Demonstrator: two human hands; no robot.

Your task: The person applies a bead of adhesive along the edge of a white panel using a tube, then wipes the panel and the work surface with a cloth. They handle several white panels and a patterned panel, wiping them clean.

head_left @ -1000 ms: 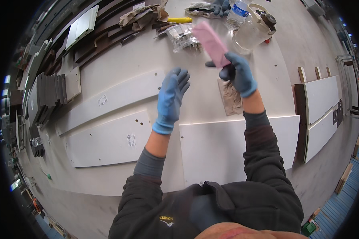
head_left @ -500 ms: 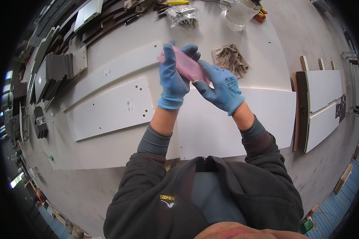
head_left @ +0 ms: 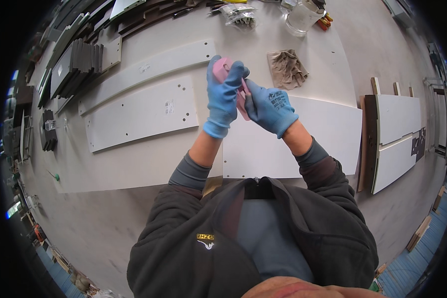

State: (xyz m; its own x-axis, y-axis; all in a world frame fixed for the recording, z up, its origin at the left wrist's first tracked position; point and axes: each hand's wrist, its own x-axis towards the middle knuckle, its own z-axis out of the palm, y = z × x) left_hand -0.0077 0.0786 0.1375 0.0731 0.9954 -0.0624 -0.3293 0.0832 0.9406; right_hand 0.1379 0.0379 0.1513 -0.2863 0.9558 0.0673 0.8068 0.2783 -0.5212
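Observation:
Both hands wear blue gloves and hold a pink, flat, phone-sized case [head_left: 243,105] above the table. My left hand [head_left: 222,102] wraps round its upper part, with the fingers curled over it. At the lower end my right hand [head_left: 270,108] grips its edge between thumb and fingers. The case is tilted almost edge-on, so most of its faces are hidden by the gloves. Beneath my hands lies a plain white panel [head_left: 298,141]. Left of them rest a white panel with holes [head_left: 139,119] and a longer, narrow white panel [head_left: 134,79].
A crumpled brown cloth [head_left: 288,70] lies beyond my right hand. Farther back are a clear bag of small parts [head_left: 239,19] and a clear jar [head_left: 301,21]. Dark boards [head_left: 74,72] stand stacked at the left. White panels [head_left: 397,119] stand at the right.
The pink case has turned from a broad face showing to nearly edge-on and steeper. My left fingers have closed over it, and my right hand has shifted slightly left. The view has shifted.

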